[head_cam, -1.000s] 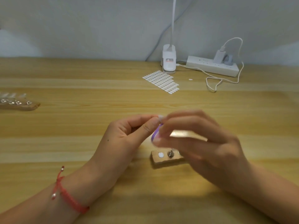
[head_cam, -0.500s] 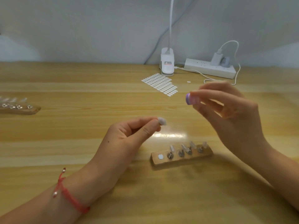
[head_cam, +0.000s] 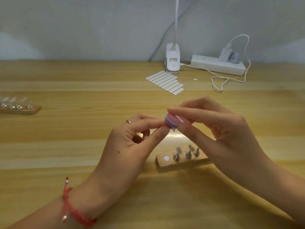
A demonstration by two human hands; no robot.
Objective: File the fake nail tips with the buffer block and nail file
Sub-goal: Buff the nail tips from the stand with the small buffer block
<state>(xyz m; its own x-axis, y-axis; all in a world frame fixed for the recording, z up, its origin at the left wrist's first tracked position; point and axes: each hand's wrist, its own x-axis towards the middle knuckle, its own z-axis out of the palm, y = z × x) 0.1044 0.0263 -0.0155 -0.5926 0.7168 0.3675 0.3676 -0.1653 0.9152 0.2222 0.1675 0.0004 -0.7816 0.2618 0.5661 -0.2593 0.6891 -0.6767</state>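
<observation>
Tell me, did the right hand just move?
Yes. The right hand swung left and down, now covering the right end of the wooden stand, buffer block at the left hand.

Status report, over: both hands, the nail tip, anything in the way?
Left hand pinching small clear fake nail tip. Right hand gripping pink-and-purple buffer block, against the tip. Nothing between; wooden tip stand lies beneath.

Bare forearms, red cord bracelet (head_cam: 72,210) with small silver beads on left wrist, thin silver ring (head_cam: 128,121) on left hand (head_cam: 130,146), short plain nails on right hand (head_cam: 222,134)
</observation>
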